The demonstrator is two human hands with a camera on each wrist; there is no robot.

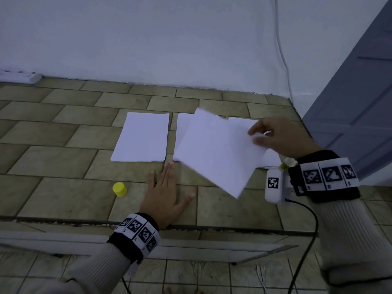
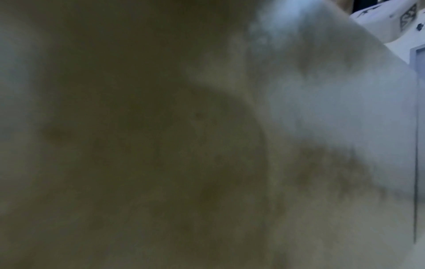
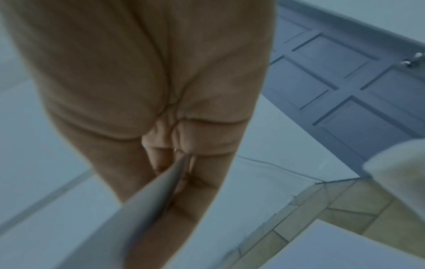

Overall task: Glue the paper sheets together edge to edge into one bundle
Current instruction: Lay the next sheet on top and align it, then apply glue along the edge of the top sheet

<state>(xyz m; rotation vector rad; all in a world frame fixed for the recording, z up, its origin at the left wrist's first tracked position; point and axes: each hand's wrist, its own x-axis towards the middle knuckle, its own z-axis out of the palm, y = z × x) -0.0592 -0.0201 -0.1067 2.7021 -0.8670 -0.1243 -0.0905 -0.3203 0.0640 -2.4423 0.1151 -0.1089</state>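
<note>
Tiled floor (image 1: 63,158) serves as our worktop: our right hand (image 1: 280,136) pinches the lifted sheet (image 1: 216,153) at its 2 o'clock corner above the floor sheets (image 1: 141,137), our left hand (image 1: 164,194) lies flat, fingers straight; we judge paper light, limp, crease-prone, best held by edges.

- The head view is looking down and forward over the tiled floor (image 1: 63,158) toward the wall (image 1: 148,39).
- The left wrist view is pressing close to the floor (blurred).
- The right wrist view is looking along the right hand (image 3: 138,81), sharing the door (image 1: 360,92) with the head view.
</note>
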